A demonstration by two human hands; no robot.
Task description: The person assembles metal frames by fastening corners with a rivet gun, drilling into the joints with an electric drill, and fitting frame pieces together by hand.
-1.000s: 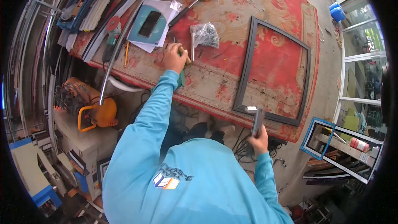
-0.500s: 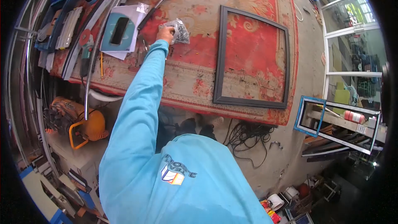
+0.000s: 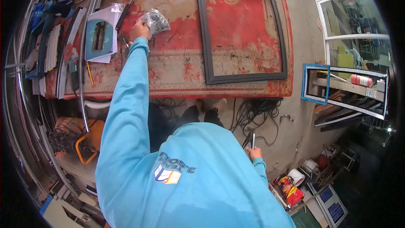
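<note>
My left hand (image 3: 139,31) is at the near left edge of a clear plastic bag of small dark parts (image 3: 156,21) on the red carpeted table (image 3: 177,65). Its fingers are bent against the bag; what they grip, if anything, is too small to tell. Low at my right side, off the table, my right hand (image 3: 255,153) is closed around a dark and silvery tool (image 3: 250,139), which points up and away from me. A dark rectangular frame (image 3: 206,38) lies flat on the right part of the table.
Left of the bag are a hammer (image 3: 128,4), papers with a phone (image 3: 99,36), a pencil (image 3: 90,74) and a grinder (image 3: 73,69). A long metal bar (image 3: 82,88) juts past the table edge. Black cables (image 3: 257,112) lie on the floor.
My left hand has gone from an object near the table's front to the plastic bag. My right hand has dropped from beside the frame's corner to my side with the tool. The view has shifted.
</note>
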